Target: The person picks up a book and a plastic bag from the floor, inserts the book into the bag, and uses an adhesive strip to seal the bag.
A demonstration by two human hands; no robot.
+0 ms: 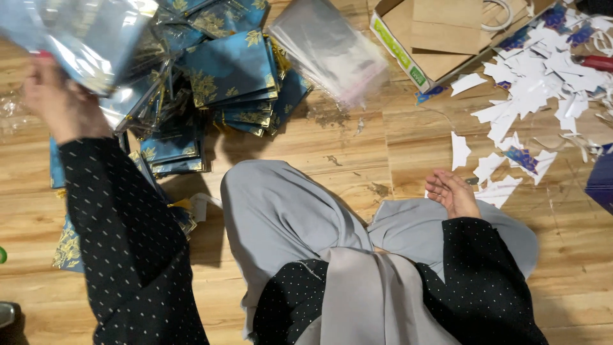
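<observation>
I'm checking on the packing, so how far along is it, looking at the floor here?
Done: a heap of blue-and-gold packets already in clear sleeves. In hand: the left hand lifts one sleeved packet; the right hand rests empty. Left: a stack of empty clear sleeves and white paper scraps.

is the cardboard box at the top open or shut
Open. The cardboard box has its flaps spread apart, and brown paper bags show inside it.

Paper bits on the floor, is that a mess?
Yes. White paper scraps lie scattered loose over the wooden floor near the resting right hand. The blue packets sit in a slumped, uneven pile, while the left hand holds one up.
</observation>
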